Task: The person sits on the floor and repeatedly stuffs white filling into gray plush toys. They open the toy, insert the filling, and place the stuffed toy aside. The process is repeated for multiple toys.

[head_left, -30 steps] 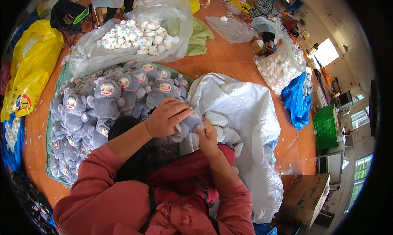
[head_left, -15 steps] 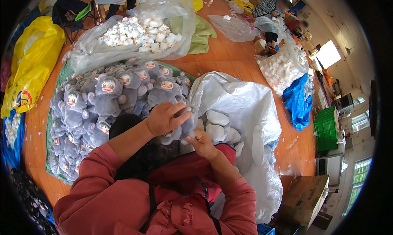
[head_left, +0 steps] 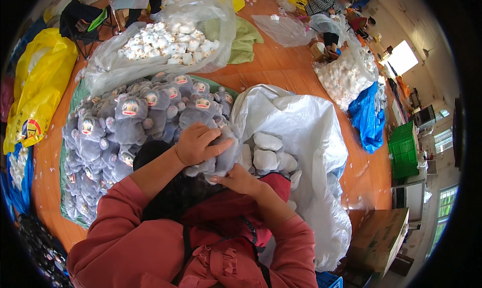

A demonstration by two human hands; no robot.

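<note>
A grey plush toy (head_left: pixel 227 152) is held in front of my body. My left hand (head_left: pixel 198 145) grips it from the left, thumb and fingers around its upper part. At its lower right, my right hand (head_left: pixel 238 180) is closed on the toy's underside, with the fingertips partly hidden in the fur. The toy's face is turned out of sight. Just left of my hands lies a big heap of grey plush toys (head_left: pixel 131 130) with printed faces. To the right, an open white woven sack (head_left: pixel 316 137) holds several white stuffed pouches (head_left: pixel 266 159).
Beyond the heap, a clear plastic bag (head_left: pixel 223 49) spills small white stuffed pieces (head_left: pixel 173 42). A yellow bag (head_left: pixel 42 82) lies at far left. On the right are a blue bag (head_left: pixel 369 122), a green crate (head_left: pixel 403 152) and a cardboard box (head_left: pixel 379 238). Other people sit farther off.
My right hand has shifted left and down, from the toy's right side to its underside. More of the toy's grey body now shows between my hands. My left hand has barely moved.
</note>
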